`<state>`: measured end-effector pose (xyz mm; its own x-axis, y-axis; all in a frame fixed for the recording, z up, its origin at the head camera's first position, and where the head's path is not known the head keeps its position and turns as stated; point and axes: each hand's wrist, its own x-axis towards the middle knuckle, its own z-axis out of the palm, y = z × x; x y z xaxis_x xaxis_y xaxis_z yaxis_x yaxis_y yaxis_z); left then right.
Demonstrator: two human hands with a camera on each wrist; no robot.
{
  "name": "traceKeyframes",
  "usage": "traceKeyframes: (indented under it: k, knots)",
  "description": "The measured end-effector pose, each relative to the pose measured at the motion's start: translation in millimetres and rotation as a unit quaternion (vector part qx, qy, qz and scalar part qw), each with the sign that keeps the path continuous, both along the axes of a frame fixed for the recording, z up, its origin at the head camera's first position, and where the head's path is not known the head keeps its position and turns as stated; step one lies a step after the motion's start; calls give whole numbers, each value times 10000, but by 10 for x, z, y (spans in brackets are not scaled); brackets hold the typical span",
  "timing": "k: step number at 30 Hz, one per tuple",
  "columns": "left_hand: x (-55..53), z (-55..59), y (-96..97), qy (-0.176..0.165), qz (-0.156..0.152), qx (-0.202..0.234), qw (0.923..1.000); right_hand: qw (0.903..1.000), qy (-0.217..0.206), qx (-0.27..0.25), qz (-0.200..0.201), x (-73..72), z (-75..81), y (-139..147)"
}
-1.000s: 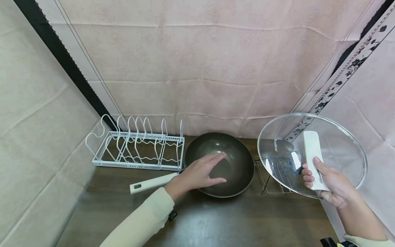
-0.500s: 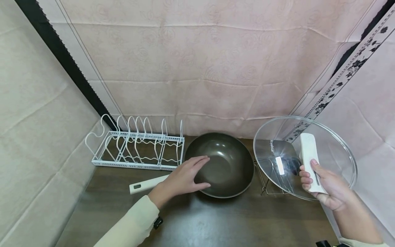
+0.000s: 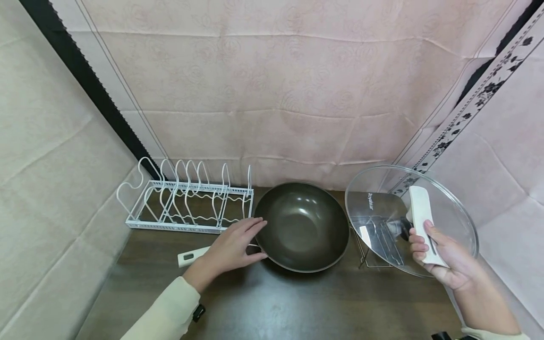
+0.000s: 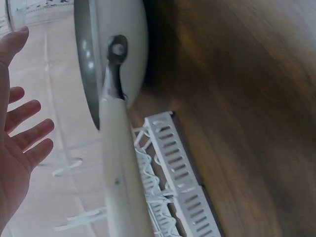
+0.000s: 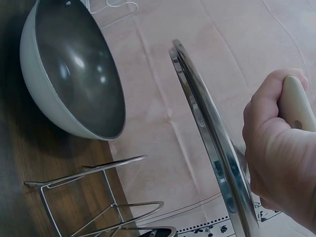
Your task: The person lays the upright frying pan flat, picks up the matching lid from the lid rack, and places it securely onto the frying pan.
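A dark-lined wok [image 3: 303,226] with a pale outside stands in the middle of the table, its cream handle [image 3: 193,256] pointing left. Over that handle hovers my left hand [image 3: 229,248], fingers spread and holding nothing; the left wrist view shows the palm apart from the handle. At the right, my right hand [image 3: 446,255] grips the white handle [image 3: 420,200] of a clear glass lid [image 3: 361,184] with a metal rim. The lid is held up and tilted, beside the wok and above a wire stand. Seen edge-on in the right wrist view, the lid [image 5: 210,118] is apart from the wok.
A white wire dish rack [image 3: 178,226] stands left of the wok, close to its rim. Under the lid is a metal wire stand [image 5: 106,173], with something dark on it partly seen through the glass. Cloth walls [image 3: 276,80] enclose the brown wooden table [image 3: 306,307].
My left hand has drawn back leftward from over the wok to above its handle. My right hand has brought the lid left and slightly down, toward the wok.
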<state>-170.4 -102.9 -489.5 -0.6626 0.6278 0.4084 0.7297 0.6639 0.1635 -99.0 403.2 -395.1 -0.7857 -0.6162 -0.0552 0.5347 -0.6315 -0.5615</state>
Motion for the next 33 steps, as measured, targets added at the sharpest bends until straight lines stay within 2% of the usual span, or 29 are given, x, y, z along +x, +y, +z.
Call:
traceKeyframes:
  k: [6,13,33]
  knots:
    - [1,-97,-144,283,68,-185,9994,9997,-140,-197,68,14,2,-21]
    - [17,-164,-291,-7,321,-704,9970,9985,-210,-446,253,28,-13,-43]
    - [-16,-360,-510,-8,765,-1358,9878,9970,-72,-610,465,41,-111,-139]
